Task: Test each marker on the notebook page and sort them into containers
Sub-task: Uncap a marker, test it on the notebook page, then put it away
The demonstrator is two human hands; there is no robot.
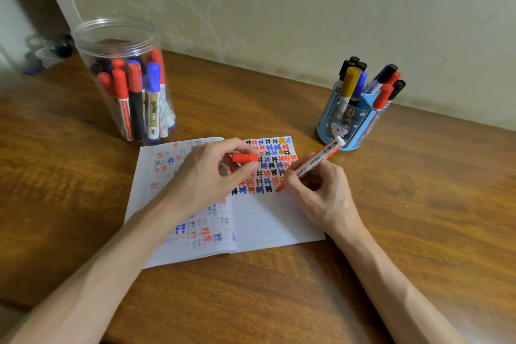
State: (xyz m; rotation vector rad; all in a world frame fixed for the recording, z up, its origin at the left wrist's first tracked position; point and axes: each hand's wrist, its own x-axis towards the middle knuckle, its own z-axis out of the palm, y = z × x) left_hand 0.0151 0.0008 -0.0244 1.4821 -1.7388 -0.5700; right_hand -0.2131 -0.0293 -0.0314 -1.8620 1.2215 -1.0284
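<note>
Right hand (315,184) grips red marker (310,165), tip on notebook (265,220) right page. Left hand (206,176) pinches cap (245,158) over the notebook. Jar (125,84) at 10 o'clock of notebook, holder (351,120) at 2, both holding markers.

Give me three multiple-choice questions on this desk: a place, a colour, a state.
1. The pen holder stands: A right of the notebook; B left of it; C on it.
2. The cap in the left hand is: A blue; B red; C black.
3. The marker in the right hand is: A capped; B uncapped, tip on paper; C uncapped, tip raised.
Answers: A, it stands back right; B, the pinched cap is red; B, its tip touches the page.
</note>
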